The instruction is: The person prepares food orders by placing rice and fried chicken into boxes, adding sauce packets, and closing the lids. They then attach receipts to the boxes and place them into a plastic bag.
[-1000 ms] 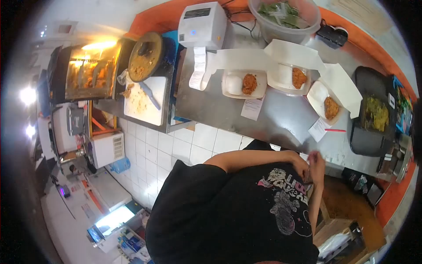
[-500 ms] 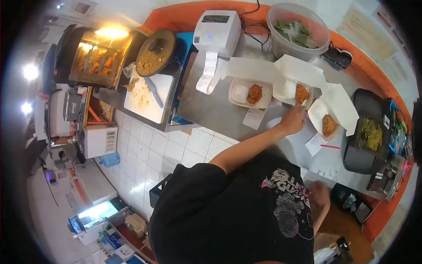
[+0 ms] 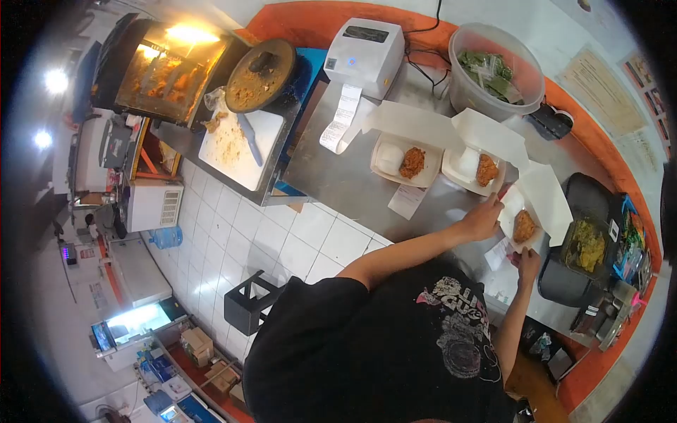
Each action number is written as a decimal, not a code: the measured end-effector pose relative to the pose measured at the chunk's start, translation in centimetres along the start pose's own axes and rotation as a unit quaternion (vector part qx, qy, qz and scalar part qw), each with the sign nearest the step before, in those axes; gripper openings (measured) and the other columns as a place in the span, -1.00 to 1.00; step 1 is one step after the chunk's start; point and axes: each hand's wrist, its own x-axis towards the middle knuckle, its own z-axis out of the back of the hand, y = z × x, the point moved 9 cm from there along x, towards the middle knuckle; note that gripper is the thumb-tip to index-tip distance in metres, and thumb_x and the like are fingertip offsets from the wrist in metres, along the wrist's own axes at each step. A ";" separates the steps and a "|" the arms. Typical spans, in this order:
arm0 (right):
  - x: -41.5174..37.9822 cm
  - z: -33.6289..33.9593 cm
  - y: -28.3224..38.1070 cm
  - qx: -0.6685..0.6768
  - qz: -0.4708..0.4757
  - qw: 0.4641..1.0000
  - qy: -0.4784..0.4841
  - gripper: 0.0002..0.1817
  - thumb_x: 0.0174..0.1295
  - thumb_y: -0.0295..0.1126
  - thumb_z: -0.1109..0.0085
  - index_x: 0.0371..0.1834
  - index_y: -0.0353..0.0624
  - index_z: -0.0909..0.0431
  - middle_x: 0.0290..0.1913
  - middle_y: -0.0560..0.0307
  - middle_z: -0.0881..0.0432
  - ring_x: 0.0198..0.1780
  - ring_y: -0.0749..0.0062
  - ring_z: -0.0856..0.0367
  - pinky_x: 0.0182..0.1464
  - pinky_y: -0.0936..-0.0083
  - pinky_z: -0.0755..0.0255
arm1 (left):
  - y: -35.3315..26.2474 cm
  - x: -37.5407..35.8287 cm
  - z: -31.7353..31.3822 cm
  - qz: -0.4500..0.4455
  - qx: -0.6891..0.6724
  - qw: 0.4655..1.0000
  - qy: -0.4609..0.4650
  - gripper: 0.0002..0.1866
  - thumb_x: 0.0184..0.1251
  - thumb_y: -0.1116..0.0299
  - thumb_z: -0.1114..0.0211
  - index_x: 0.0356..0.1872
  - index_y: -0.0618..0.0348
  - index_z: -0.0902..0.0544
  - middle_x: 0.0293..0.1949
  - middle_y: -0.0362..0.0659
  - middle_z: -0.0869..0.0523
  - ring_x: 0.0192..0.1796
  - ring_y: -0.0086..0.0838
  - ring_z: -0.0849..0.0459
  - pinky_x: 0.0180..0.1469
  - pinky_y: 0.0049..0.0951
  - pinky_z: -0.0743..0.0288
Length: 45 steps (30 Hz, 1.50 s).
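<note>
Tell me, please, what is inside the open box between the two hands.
The open box holds a white mound and a browned, crisp-looking piece of food. Whatever lies directly beneath them is covered, so I cannot tell whether anything else is there.

The left hand (image 3: 483,218) is farther forward than the right hand (image 3: 526,264), fingers (image 3: 499,206) curled, forearms (image 3: 423,248) bare.

Matt paper box (image 3: 551,204), glossy metal counter (image 3: 335,173).
</note>
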 end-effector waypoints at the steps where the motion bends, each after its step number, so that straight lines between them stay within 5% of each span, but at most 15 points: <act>1: 0.1 0.5 -0.8 -0.002 -0.003 1.000 0.003 -0.66 0.42 -0.36 0.01 -0.35 -0.52 -0.49 -0.49 -0.11 -0.65 -0.52 0.31 -0.72 -0.51 0.49 -0.61 | 0.0 -0.1 -0.6 -0.010 -0.007 1.000 0.018 -0.51 0.10 0.52 -0.25 0.10 0.43 -0.43 0.10 0.18 -0.39 0.18 0.09 -0.48 0.21 -0.07 -0.43; 5: 0.9 3.9 -2.9 -0.074 0.036 0.996 0.025 -0.64 0.46 -0.25 0.01 -0.23 -0.42 -0.54 -0.46 -0.02 -0.67 -0.54 0.43 -0.68 -0.50 0.52 -0.56 | -1.0 0.5 -1.7 -0.013 0.024 0.994 0.108 -0.57 0.06 0.56 -0.24 0.03 0.43 -0.46 0.19 0.22 -0.37 0.14 0.12 -0.53 0.13 -0.03 -0.50; 7: -0.4 6.4 -0.9 -0.111 -0.018 0.993 -0.017 -0.63 0.45 -0.21 -0.03 -0.13 -0.41 -0.56 -0.37 -0.03 -0.70 -0.40 0.31 -0.72 -0.34 0.46 -0.61 | -4.7 1.7 1.9 -0.087 0.046 0.995 -0.027 -0.45 0.11 0.54 -0.25 0.19 0.40 -0.40 0.24 0.19 -0.36 0.24 0.04 -0.45 0.26 -0.09 -0.38; 9: -1.8 10.2 4.8 -0.278 0.168 0.921 -0.213 -0.60 0.40 -0.24 -0.13 0.07 -0.40 -0.52 -0.11 -0.10 -0.69 -0.12 0.16 -0.72 -0.08 0.32 -0.61 | -8.1 3.5 4.3 -0.114 0.055 0.988 -0.091 -0.41 0.11 0.54 -0.25 0.23 0.39 -0.38 0.26 0.19 -0.36 0.25 0.02 -0.45 0.28 -0.08 -0.36; 12: -1.4 11.7 9.8 -0.259 0.208 0.901 -0.278 -0.56 0.41 -0.31 -0.11 0.25 -0.37 -0.44 0.18 -0.27 -0.54 0.16 0.01 -0.57 0.20 0.21 -0.43 | -11.6 6.0 6.8 -0.189 0.104 0.957 -0.192 -0.32 0.08 0.55 -0.28 0.31 0.38 -0.32 0.22 0.15 -0.40 0.23 -0.03 -0.45 0.28 -0.08 -0.34; 14: -1.9 10.3 14.3 -0.175 0.311 0.899 -0.254 -0.48 0.38 -0.42 -0.12 0.40 -0.24 -0.33 0.33 -0.29 -0.39 0.27 0.05 -0.48 0.28 0.22 -0.36 | -12.0 7.5 6.5 -0.241 0.139 0.933 -0.229 -0.27 0.05 0.55 -0.30 0.34 0.38 -0.29 0.18 0.12 -0.45 0.20 -0.05 -0.46 0.26 -0.08 -0.34; 16: -1.5 9.5 15.1 -0.140 0.259 0.933 -0.206 -0.46 0.39 -0.46 -0.10 0.44 -0.17 -0.29 0.34 -0.28 -0.38 0.28 0.06 -0.46 0.29 0.23 -0.34 | -9.9 10.1 2.5 -0.219 0.118 0.968 -0.042 -0.34 0.08 0.54 -0.26 0.31 0.29 -0.38 0.00 0.03 -0.50 0.08 -0.10 -0.50 0.16 -0.14 -0.38; 21: -3.6 6.1 14.7 -0.177 0.248 0.951 -0.049 -0.41 0.33 -0.64 0.00 0.45 -0.05 -0.34 0.22 -0.11 -0.46 0.22 0.12 -0.45 0.29 0.34 -0.30 | -10.3 7.3 4.3 -0.223 0.123 0.965 -0.057 -0.60 0.22 0.51 -0.12 0.11 0.07 -0.62 -0.20 -0.04 -0.48 -0.08 -0.19 -0.52 0.00 -0.24 -0.42; 23: -3.3 4.5 10.6 -0.349 0.210 0.913 0.005 -0.34 0.19 -0.79 0.08 0.39 -0.05 -0.45 0.01 0.05 -0.40 0.07 0.22 -0.43 0.22 0.45 -0.29 | -8.9 6.6 1.2 -0.224 0.179 0.953 0.094 -0.60 0.22 0.46 -0.15 0.11 0.09 -0.62 -0.12 -0.02 -0.52 0.00 -0.16 -0.52 0.05 -0.20 -0.45; 27: -5.6 4.7 9.8 -0.284 0.320 0.900 -0.082 -0.33 0.12 -0.79 0.10 0.32 -0.08 -0.52 -0.18 0.08 -0.30 -0.11 0.23 -0.35 0.09 0.45 -0.32 | -6.8 3.5 -2.9 -0.224 0.225 0.942 0.107 -0.60 0.22 0.40 -0.16 0.12 0.10 -0.62 0.05 0.08 -0.50 0.17 -0.03 -0.48 0.19 -0.16 -0.46; 29: -5.3 5.5 6.7 -0.232 0.260 0.933 -0.094 -0.38 0.16 -0.76 0.03 0.33 -0.10 -0.50 -0.03 -0.03 -0.40 0.05 0.10 -0.40 0.25 0.34 -0.27 | -6.6 1.8 -3.1 -0.218 0.177 0.959 0.044 -0.56 0.28 0.36 -0.13 0.20 0.09 -0.58 0.25 0.27 -0.36 0.34 0.17 -0.34 0.37 -0.05 -0.33; 30: -6.1 4.9 6.9 -0.274 0.255 0.924 -0.082 -0.40 0.19 -0.71 -0.04 0.35 -0.10 -0.47 0.10 -0.10 -0.40 0.20 0.04 -0.35 0.34 0.29 -0.19 | -4.9 1.5 -5.1 -0.173 0.155 0.965 0.120 -0.40 0.25 0.20 -0.25 0.34 0.07 -0.46 0.43 0.42 -0.06 0.50 0.31 -0.01 0.49 0.11 -0.07; 34: -6.5 2.4 5.5 -0.246 0.196 0.949 -0.028 -0.24 0.20 -0.56 -0.25 0.51 -0.03 -0.23 0.39 -0.22 -0.30 0.53 -0.03 -0.07 0.52 0.18 0.05 | -2.8 0.0 -7.3 -0.170 0.079 0.968 0.166 -0.01 0.02 -0.09 -0.47 0.48 0.04 -0.25 0.47 0.42 0.54 0.53 0.30 0.56 0.54 0.13 0.40; 39: -5.1 0.6 3.7 0.028 0.132 0.991 0.008 -0.14 0.13 -0.65 -0.28 0.54 -0.10 -0.11 0.48 -0.04 -0.18 0.45 0.15 -0.24 0.46 0.29 -0.14 | -2.2 0.4 -8.3 -0.159 -0.025 0.979 0.122 -0.15 0.19 0.03 -0.41 0.48 0.03 -0.27 0.46 0.39 0.60 0.51 0.30 0.60 0.54 0.07 0.39; 45: -4.6 1.5 7.0 -0.024 0.207 0.978 0.003 -0.28 0.27 -0.56 -0.16 0.52 -0.13 -0.15 0.40 0.00 -0.24 0.39 0.25 -0.30 0.43 0.35 -0.19 | -1.8 1.9 -5.7 -0.072 -0.119 0.986 0.088 -0.05 0.08 0.06 -0.52 0.46 0.16 -0.24 0.48 0.46 0.41 0.54 0.34 0.41 0.55 -0.02 0.20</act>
